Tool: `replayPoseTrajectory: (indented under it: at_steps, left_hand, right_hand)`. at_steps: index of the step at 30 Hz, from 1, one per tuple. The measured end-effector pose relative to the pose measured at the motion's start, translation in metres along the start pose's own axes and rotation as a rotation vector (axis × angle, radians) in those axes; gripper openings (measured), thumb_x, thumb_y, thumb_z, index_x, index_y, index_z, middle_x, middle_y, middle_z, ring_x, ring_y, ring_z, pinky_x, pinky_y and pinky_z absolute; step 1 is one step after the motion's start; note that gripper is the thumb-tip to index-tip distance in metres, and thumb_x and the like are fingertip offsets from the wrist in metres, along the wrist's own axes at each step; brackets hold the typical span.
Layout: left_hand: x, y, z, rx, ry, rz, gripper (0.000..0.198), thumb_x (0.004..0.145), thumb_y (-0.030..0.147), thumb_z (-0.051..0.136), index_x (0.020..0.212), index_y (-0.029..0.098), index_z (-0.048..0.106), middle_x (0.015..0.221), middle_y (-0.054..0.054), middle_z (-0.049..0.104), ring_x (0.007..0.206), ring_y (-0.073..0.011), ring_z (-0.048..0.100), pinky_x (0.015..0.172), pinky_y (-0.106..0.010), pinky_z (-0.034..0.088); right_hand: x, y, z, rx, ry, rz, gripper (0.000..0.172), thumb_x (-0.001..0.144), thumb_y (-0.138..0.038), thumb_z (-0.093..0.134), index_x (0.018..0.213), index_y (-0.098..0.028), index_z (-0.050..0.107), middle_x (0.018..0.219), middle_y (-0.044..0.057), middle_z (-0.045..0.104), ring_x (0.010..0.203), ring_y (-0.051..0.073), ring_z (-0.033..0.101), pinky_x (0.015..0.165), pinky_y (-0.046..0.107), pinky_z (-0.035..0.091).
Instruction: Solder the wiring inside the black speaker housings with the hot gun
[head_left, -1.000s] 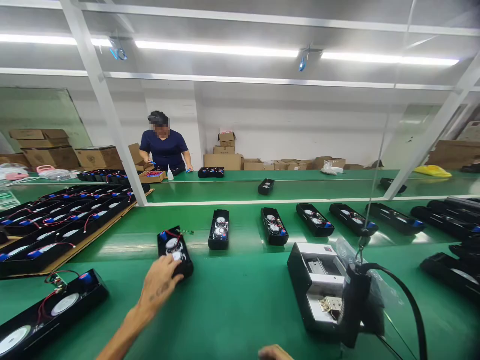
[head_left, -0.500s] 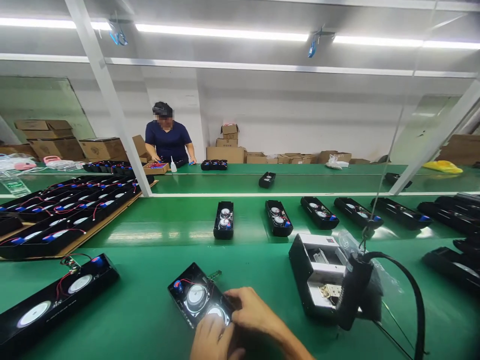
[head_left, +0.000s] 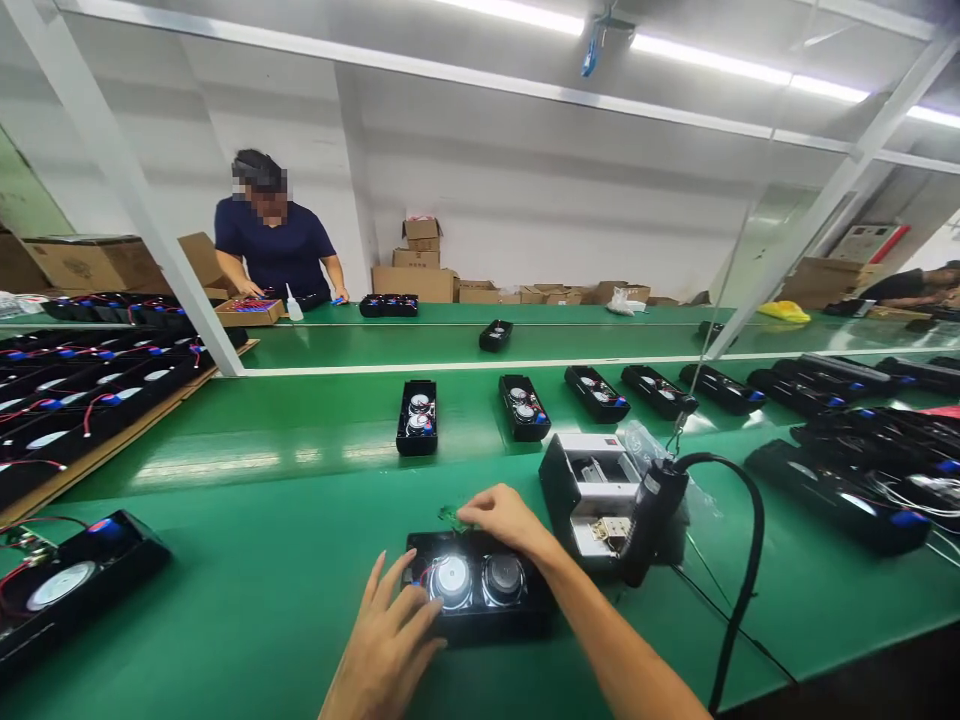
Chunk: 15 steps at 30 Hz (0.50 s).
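A black speaker box (head_left: 495, 622) lies on the green bench in front of me, its open side up. Two round speakers show inside, one bright (head_left: 452, 580) and one darker (head_left: 503, 578). My left hand (head_left: 390, 630) rests at the box's left end with its fingers spread, near a blue and red part there. Beyond the far edge of the box, my right hand (head_left: 501, 515) pinches a small green circuit board (head_left: 451, 517). Its fingertips partly cover the board.
A black and white machine (head_left: 581, 500) stands to the right, with a black hand tool (head_left: 655, 515) hanging on a wire. Several black boxes line the belt (head_left: 337, 420). Another speaker box (head_left: 90, 585) lies at left. Across the line, a person (head_left: 274, 245) handles parts.
The speaker box has turned level and sits further right in view. My right hand has moved from its side to the circuit board. My left hand has shifted to its left end.
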<state>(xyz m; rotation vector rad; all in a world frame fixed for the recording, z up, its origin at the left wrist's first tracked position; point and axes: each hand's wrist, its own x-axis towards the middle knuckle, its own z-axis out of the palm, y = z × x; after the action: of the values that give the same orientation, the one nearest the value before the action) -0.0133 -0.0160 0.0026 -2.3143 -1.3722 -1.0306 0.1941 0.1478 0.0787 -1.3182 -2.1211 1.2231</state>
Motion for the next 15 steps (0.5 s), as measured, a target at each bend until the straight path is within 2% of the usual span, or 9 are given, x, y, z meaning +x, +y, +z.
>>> replayPoseTrajectory:
  at_steps: [2,4,6,8,9,11,15]
  left_hand:
    - [0.004,0.001,0.002,-0.067,-0.002,-0.017,0.023,0.093,0.019,0.068,0.114,0.027,0.071,0.095,-0.003,0.075,0.118,-0.0302,0.073,0.108,-0.056,0.06]
    - [0.006,0.004,0.001,-0.15,0.011,-0.075,0.02,0.096,0.021,0.065,0.114,0.028,0.071,0.098,-0.003,0.075,0.107,-0.0249,0.076,0.098,-0.043,0.066]
    - [0.006,0.008,0.0,-0.222,0.017,-0.198,0.02,0.098,0.024,0.063,0.117,0.029,0.07,0.102,-0.004,0.073,0.099,-0.0212,0.077,0.085,-0.034,0.068]
    - [0.006,0.011,-0.002,-0.261,-0.023,-0.322,0.025,0.099,0.026,0.063,0.122,0.03,0.07,0.103,-0.003,0.07,0.09,-0.0189,0.076,0.075,-0.029,0.068]
    - [0.006,0.012,-0.002,-0.268,-0.054,-0.365,0.028,0.097,0.028,0.065,0.125,0.03,0.07,0.103,-0.003,0.069,0.086,-0.0184,0.075,0.072,-0.029,0.067]
    - [0.005,0.012,-0.002,-0.255,-0.096,-0.396,0.036,0.092,0.031,0.073,0.128,0.031,0.07,0.105,-0.004,0.067,0.088,-0.02,0.074,0.075,-0.033,0.067]
    - [0.007,0.005,0.004,-0.17,-0.108,-0.325,0.059,0.073,0.033,0.09,0.128,0.029,0.069,0.126,-0.01,0.067,0.108,-0.0302,0.071,0.09,-0.048,0.065]
  right_hand:
    - [-0.01,-0.013,0.015,0.041,0.022,-0.032,0.028,0.08,-0.031,0.076,0.099,-0.013,0.086,0.095,0.008,0.084,0.091,0.024,0.074,0.085,0.032,0.054]
    - [-0.028,-0.019,0.021,0.089,0.012,-0.1,0.024,0.076,-0.022,0.079,0.099,-0.018,0.086,0.102,0.006,0.084,0.093,0.022,0.075,0.087,0.029,0.055]
    - [-0.051,-0.016,0.017,0.113,0.0,-0.2,0.026,0.076,-0.014,0.077,0.099,-0.022,0.087,0.103,0.004,0.085,0.093,0.02,0.077,0.088,0.029,0.056]
    - [-0.072,-0.006,0.01,0.051,0.007,-0.311,0.032,0.079,-0.007,0.072,0.101,-0.024,0.087,0.102,0.004,0.085,0.093,0.02,0.078,0.088,0.03,0.057]
    - [-0.08,0.0,0.007,-0.019,0.006,-0.354,0.034,0.081,-0.006,0.068,0.101,-0.025,0.087,0.1,0.003,0.085,0.092,0.02,0.078,0.087,0.03,0.057]
    - [-0.092,0.011,0.004,-0.194,-0.001,-0.389,0.035,0.084,-0.005,0.063,0.099,-0.025,0.087,0.098,0.004,0.085,0.091,0.021,0.078,0.086,0.031,0.058]
    - [-0.097,0.012,0.017,-0.46,-0.007,-0.347,0.041,0.087,-0.004,0.057,0.109,-0.024,0.084,0.106,0.006,0.085,0.098,0.023,0.077,0.091,0.032,0.055]
